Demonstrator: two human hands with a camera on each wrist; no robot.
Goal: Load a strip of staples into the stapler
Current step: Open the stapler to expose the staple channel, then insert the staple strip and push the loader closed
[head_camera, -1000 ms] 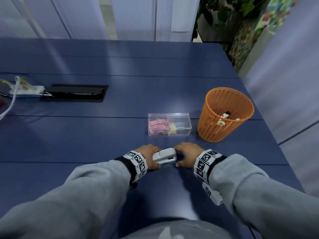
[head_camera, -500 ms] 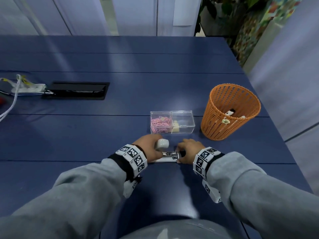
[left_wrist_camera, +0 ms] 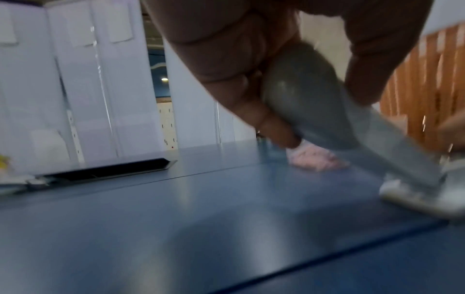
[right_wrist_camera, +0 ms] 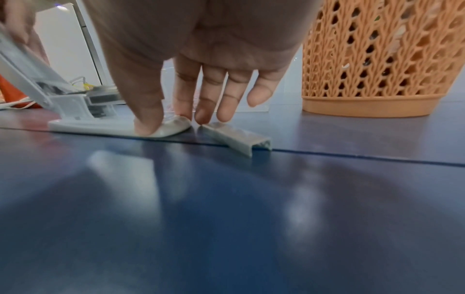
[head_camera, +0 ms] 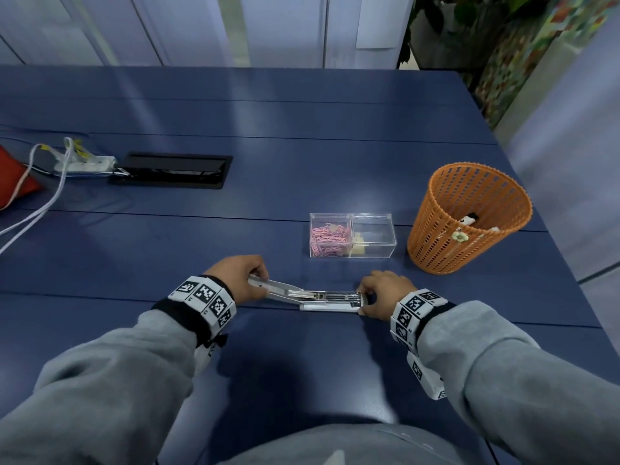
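Note:
A white stapler (head_camera: 330, 307) lies on the blue table (head_camera: 302, 364) in front of me. Its lid (head_camera: 278, 286) is swung back to the left, and the metal magazine (head_camera: 335, 296) is bared. My left hand (head_camera: 260, 280) grips the lid's far end (left_wrist_camera: 314, 103) between thumb and fingers. My right hand (head_camera: 364, 302) pinches the right end of the base (right_wrist_camera: 100, 125), thumb in front and fingers behind. In the right wrist view a strip of staples (right_wrist_camera: 236, 138) lies on the table just under those fingers, untouched. The head view hides the strip behind my right hand.
A clear two-part box (head_camera: 352, 234) with pink paper clips stands just beyond the stapler. To its right is an orange mesh basket (head_camera: 469, 216). A black cable hatch (head_camera: 171, 169), a power strip with white cables (head_camera: 84, 161) and a red object (head_camera: 13, 182) lie far left.
The stapler was closed a second ago. My left hand has lifted the lid and swung it over to the left, while my right hand has stayed on the base.

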